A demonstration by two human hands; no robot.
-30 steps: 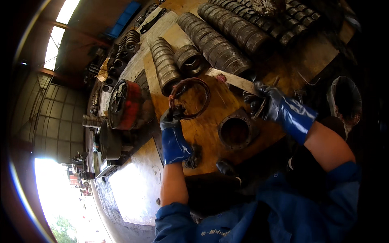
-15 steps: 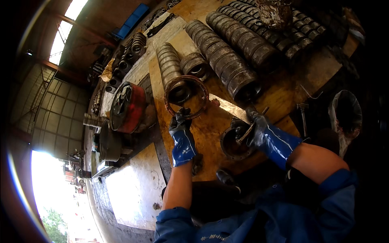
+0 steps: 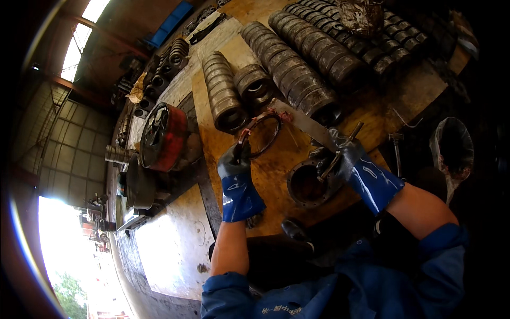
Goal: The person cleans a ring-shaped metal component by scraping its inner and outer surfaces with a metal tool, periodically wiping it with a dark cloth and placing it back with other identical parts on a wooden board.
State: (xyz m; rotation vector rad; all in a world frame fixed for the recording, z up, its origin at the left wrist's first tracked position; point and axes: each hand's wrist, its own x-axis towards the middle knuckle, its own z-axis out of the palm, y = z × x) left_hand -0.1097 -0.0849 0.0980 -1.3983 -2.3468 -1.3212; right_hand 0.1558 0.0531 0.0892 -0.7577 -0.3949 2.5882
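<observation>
My left hand (image 3: 235, 160), in a black-and-blue rubber glove, pinches the near left edge of a thin metal ring (image 3: 279, 133) smeared with reddish grease. The ring is tilted above the bench. In my right hand (image 3: 346, 155), gloved alike, is a flat metal scraper (image 3: 308, 127). Reddish grease clings to its far end, which is close to the ring's far rim; whether they touch I cannot tell. A thin brown rod (image 3: 357, 131) also crosses the right hand's grip. Below that hand lies a round flanged housing (image 3: 291, 186) with a dark hollow.
Rows of cylindrical metal rings (image 3: 287, 64) lie on the stained bench (image 3: 212, 143), beside a shorter row (image 3: 220, 87) and a single ring piece (image 3: 249, 80). A red drum (image 3: 178, 138) stands left. At right are a hammer (image 3: 397, 151) and a grease-smeared scoop-like container (image 3: 451, 159).
The metal ring has tipped from facing me to a steeper slant, with my left hand turned. The scraper has swung with its greasy end farther away, near the ring's far rim.
</observation>
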